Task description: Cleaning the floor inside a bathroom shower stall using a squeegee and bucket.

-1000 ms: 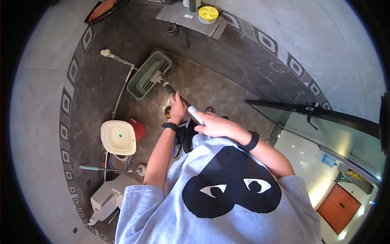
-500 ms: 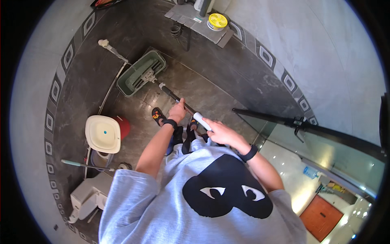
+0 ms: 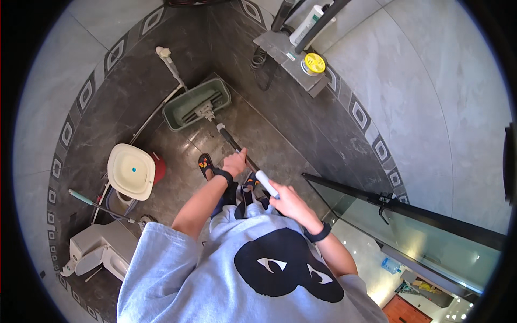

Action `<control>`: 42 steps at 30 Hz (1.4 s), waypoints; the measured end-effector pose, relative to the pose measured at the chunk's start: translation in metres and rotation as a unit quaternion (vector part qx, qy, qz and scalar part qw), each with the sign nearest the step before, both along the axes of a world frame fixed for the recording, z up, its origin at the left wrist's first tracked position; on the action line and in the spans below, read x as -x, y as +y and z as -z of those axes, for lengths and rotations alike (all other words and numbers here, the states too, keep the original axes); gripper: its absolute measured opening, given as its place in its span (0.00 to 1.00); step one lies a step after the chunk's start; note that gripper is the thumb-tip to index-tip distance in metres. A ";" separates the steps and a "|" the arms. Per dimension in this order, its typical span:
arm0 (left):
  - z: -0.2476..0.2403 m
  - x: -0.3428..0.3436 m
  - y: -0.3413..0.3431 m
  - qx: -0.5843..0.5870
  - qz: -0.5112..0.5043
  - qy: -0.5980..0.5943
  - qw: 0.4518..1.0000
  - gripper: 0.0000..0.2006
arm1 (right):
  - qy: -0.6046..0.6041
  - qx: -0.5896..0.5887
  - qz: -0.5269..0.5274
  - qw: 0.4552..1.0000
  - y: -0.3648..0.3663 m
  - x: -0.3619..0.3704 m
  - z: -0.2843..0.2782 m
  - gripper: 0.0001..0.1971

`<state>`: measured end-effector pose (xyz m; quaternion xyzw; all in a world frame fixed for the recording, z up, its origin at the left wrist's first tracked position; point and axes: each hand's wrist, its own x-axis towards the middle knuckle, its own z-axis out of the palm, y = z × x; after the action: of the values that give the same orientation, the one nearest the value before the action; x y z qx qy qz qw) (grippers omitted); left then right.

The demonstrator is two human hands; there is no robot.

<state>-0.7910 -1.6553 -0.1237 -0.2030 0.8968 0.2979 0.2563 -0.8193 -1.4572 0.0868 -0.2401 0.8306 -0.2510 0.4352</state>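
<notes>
A long mop (image 3: 230,139) slants from my body toward the far corner, its pole gripped by both my hands. Around the dark middle of the pole my left hand (image 3: 235,162) is closed. My right hand (image 3: 290,201) grips the white end section nearest me. The mop's flat head sits inside a grey-green rectangular bucket (image 3: 171,123) on the tiled floor. Whether liquid stands in the bucket I cannot tell.
Left of me stands a cream basin (image 3: 129,180) against a red bucket (image 3: 159,168). A toilet (image 3: 102,247) and a long-handled brush (image 3: 102,208) are nearer. A corner shelf (image 3: 277,48) holds a yellow-lidded tub (image 3: 314,63). A glass door (image 3: 425,237) is at right.
The view has shifted, so most of the surroundings sit differently in the picture. Both hands keep their hold on the mop pole, and the mop head stays in the bucket.
</notes>
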 end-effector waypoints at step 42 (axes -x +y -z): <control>-0.052 -0.025 -0.064 -0.153 -0.079 0.029 0.985 0.21 | 0.040 0.028 -0.004 0.999 -0.029 0.033 0.008 0.28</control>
<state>-0.7657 -1.7190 -0.0713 -0.2231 0.8287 0.4571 0.2335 -0.8518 -1.4864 0.0788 -0.2651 0.8391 -0.2629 0.3956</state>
